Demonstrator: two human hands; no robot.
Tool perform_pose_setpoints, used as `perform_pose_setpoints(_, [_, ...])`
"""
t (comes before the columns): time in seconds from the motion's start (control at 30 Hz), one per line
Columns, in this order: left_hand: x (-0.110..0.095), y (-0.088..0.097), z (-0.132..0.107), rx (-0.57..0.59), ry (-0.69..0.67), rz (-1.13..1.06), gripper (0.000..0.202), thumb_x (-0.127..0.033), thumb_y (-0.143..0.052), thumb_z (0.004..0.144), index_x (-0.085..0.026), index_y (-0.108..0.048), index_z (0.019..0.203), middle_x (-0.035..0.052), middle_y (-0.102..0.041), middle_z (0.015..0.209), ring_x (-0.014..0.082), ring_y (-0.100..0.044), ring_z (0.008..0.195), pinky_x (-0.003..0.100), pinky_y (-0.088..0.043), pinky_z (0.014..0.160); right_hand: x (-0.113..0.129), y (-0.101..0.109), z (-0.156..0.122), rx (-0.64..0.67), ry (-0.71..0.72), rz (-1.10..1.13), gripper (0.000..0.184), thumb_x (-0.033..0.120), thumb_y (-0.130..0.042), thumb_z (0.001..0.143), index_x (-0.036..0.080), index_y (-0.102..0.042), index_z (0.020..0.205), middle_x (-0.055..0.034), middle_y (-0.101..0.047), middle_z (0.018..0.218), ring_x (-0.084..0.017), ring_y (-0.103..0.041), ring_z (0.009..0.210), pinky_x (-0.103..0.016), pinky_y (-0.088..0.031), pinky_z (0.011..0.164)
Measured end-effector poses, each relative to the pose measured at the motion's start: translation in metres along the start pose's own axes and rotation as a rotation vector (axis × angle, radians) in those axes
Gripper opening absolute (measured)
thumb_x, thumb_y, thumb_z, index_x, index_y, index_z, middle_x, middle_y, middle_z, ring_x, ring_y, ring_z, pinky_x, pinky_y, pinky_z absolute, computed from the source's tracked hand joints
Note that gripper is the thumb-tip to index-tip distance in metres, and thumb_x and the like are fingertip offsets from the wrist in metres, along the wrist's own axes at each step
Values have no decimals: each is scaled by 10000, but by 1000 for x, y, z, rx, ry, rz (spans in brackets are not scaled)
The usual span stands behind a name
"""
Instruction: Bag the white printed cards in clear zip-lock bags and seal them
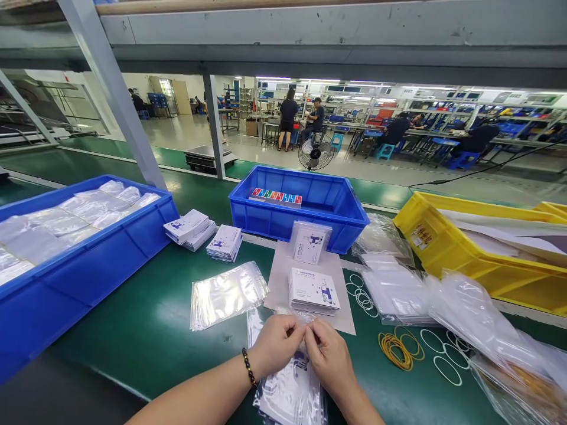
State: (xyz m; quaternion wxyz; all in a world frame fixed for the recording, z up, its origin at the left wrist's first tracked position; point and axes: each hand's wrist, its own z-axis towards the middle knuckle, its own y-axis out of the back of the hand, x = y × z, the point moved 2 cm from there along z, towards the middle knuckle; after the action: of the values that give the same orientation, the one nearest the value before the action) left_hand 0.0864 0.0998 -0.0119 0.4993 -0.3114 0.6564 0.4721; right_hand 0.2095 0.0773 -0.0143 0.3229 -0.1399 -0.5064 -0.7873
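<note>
My left hand [277,342], with a beaded bracelet at the wrist, is closed in a pinch. Close beside it, my right hand [328,354] pinches too. Between my fingertips is the top edge of a clear plastic bag [305,317]. Below my hands lie bagged printed booklets [290,392], partly covered by my fingers. Just beyond stands a stack of white booklets [314,289] on a grey board [279,268]. Behind it, one bagged booklet [310,243] leans against a blue bin [296,219]. Left of my hands is a fan of flat clear bags [225,295].
A blue bin [106,260] of bagged packets stands left, near two booklet stacks [190,229]. On the right are white rings [363,295], yellow rubber bands [398,349], plastic-wrapped piles [398,289] and a yellow bin [465,254]. Beyond the bench are a fan [315,152] and several people.
</note>
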Motion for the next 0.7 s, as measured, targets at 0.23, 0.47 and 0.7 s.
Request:
perform_pose_setpoints(0.23, [2, 1, 4, -32, 74, -53, 256, -274, -441, 650, -191, -317, 443, -62, -306, 449, 79, -292, 472, 221, -243, 476, -2, 4, 3, -236, 188, -235, 198, 211, -373, 880, 174, -531, 766, -45, -530, 668, -170, -519, 621, -276, -414, 563])
perform_pose_setpoints(0.47, [-1, 21, 8, -55, 71, -114, 330, -403, -411, 758, -181, -433, 516, -30, -425, 484, 103, -388, 480, 237, -331, 484, 7, 6, 0, -56, 281, -84, 222, 150, -368, 868, 187, -587, 849, -42, -559, 671, -152, -525, 594, -253, -424, 536])
perform_pose_setpoints(0.7, [-20, 32, -2, 70, -554, 458, 60, -189, -545, 727, -184, -593, 763, 30, -607, 710, 194, -517, 822, 365, -377, 828, -5, 26, 6, 359, 37, 302, 228, 223, -417, 854, 185, -571, 689, -9, -574, 626, -125, -540, 588, -221, -429, 558])
